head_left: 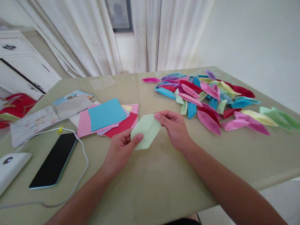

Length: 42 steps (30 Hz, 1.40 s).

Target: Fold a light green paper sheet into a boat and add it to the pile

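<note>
A pale green sheet of paper (147, 130), with its corners folded into a six-sided shape, is held up over the table between both hands. My left hand (122, 147) pinches its lower left edge, thumb on top. At the upper right corner, the thumb and fingertips of my right hand (173, 126) close on it. Just beyond my left hand lies a stack of coloured paper (107, 115), blue on top with pink and red beneath. To the right of my right hand spreads a heap of folded paper pieces (208, 91) in many colours.
On the left of the table (161, 192) are a black-screened phone (54, 161), a white device with a round lens (7, 172) and a looping white cable (84, 159). Printed packets (34, 122) lie behind them. White curtains (148, 33) hang beyond the far edge.
</note>
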Motion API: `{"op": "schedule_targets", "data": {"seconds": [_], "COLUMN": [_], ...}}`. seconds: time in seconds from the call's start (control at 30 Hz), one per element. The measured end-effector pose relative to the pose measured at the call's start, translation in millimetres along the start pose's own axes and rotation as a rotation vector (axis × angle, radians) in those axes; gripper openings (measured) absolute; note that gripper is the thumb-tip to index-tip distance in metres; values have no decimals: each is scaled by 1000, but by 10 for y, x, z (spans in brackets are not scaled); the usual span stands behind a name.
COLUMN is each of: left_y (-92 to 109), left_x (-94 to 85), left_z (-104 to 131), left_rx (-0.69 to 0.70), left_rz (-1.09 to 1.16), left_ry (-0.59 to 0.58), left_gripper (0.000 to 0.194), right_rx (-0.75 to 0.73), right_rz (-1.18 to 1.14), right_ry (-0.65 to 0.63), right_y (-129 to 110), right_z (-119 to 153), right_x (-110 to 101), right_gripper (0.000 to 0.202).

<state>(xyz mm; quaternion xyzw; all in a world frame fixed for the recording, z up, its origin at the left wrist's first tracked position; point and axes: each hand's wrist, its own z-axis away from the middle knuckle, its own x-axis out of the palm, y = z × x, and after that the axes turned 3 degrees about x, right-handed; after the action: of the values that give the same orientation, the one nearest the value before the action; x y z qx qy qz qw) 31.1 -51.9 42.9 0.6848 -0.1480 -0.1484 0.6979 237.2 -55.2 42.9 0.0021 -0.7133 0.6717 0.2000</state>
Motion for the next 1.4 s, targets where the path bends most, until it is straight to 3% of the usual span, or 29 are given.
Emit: {"op": "schedule_targets", "data": {"seconds": [0.17, 0.4, 0.57, 0.73, 0.83, 0.93, 1.0, 1.07, 1.27, 1.4], "left_y": [-63, -112, -64, -50, -65, -66, -60, -61, -92, -77], "left_x": [-8, -15, -35, -25, -34, -42, -42, -43, -61, -65], "left_z": [-27, -52, -71, -64, -64, -72, -76, -76, -46, -17], "left_rx": [-42, -67, -79, -84, -68, -62, -24, 37, 258, 310], "left_rz": [47, 96, 89, 82, 69, 82, 86, 68, -56, -147], "left_ry": [7, -13, 3, -55, -50, -36, -26, -21, 77, 90], "left_gripper": [50, 48, 47, 40, 35, 46, 64, 70, 44, 37], "right_rx": [89, -50, -42, -51, 6, -3, -27, -27, 23, 75], "right_rz": [-11, 71, 96, 47, 39, 83, 87, 61, -55, -81], "right_ry": [-36, 72, 3, 92, 52, 47, 100, 159, 299, 270], "right_y": [49, 10, 18, 28, 25, 22, 25, 28, 13, 2], "right_z": [-40, -9, -27, -81, -91, -76, -61, -53, -88, -99], "right_x": [-13, 17, -9, -51, -50, -37, -32, -34, -47, -37], "right_gripper": [23, 23, 24, 23, 29, 33, 31, 30, 26, 24]}}
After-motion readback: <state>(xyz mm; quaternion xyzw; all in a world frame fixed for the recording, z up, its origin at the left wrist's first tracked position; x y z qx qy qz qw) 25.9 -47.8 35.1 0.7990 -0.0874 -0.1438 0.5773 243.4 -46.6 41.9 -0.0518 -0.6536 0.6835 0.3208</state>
